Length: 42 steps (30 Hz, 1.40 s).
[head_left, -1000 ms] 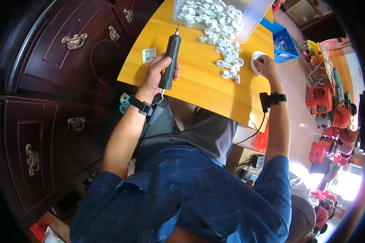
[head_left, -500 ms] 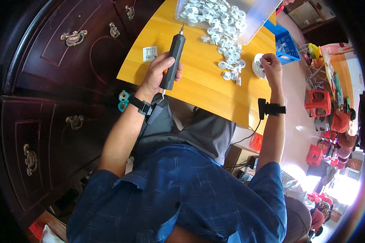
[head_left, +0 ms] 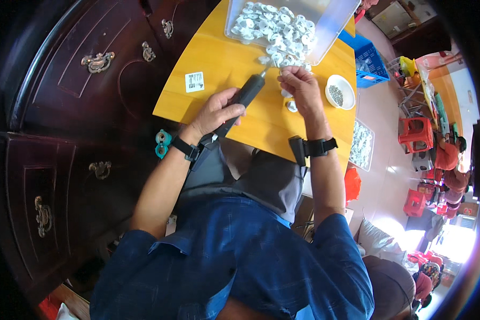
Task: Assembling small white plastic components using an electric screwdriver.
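In the middle of the frame, the left hand (head_left: pixel 218 113) wraps around a black screwdriver (head_left: pixel 249 89) by its lower half, presumably to leave the bit free, pointing up and right. The right hand (head_left: pixel 305 93), just beyond that tip, curls its thumb and fingers in toward it, perhaps to guide something small; I cannot tell whether they pinch anything, as the fingers hide that spot. Right of this hand, a white bowl (head_left: pixel 348 85) of small metal pieces (head_left: pixel 335 96) stands on the wooden table (head_left: pixel 218 58), probably there for easy reach. White plastic parts (head_left: pixel 274 26) fill the upper centre, some covered by the right hand; their clear bin (head_left: pixel 328 29) is cut off by the top edge. Beyond, at upper right, the contents of a blue crate (head_left: pixel 372 78) are too blurred to name.
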Each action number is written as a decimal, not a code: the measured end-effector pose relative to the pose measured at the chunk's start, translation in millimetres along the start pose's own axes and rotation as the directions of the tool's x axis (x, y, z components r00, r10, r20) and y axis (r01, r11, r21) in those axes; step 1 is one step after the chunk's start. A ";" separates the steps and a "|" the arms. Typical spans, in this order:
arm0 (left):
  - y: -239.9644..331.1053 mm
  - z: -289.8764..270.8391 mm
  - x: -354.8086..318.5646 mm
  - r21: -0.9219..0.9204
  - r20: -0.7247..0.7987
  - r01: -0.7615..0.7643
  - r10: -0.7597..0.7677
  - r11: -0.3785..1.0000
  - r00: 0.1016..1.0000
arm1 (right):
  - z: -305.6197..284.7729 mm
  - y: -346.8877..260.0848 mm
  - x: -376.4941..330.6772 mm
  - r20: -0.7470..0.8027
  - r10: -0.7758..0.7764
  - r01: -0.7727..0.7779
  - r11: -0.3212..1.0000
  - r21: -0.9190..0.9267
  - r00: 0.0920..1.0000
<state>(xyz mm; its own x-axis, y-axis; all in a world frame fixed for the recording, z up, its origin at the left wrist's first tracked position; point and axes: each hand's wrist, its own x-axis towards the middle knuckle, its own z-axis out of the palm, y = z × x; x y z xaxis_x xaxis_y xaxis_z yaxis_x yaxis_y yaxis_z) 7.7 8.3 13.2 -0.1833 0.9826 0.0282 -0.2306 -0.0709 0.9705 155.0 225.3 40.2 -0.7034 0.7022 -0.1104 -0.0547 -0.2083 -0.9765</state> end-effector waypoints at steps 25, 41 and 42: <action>2.2 4.3 -0.5 0.082 0.014 0.055 -0.056 0.995 0.998 | 16.8 0.9 5.0 0.034 -0.012 0.003 0.968 0.252 0.999; 10.1 3.1 -0.2 0.002 0.025 0.103 -0.103 0.995 0.994 | 11.1 -2.2 4.4 0.126 -0.038 0.014 0.982 0.191 0.991; 9.6 2.9 -0.6 0.002 0.023 0.101 -0.101 0.995 0.995 | 10.0 -4.1 4.0 0.128 -0.039 0.014 0.982 0.191 0.991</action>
<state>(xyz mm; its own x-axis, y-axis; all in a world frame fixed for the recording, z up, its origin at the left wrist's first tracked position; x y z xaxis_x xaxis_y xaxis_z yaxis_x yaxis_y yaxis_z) 8.4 7.5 23.2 -0.1366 0.9885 -0.0648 -0.2460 0.0295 0.9688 145.3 222.2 45.7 -0.7860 0.6164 -0.0477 -0.1985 -0.3246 -0.9248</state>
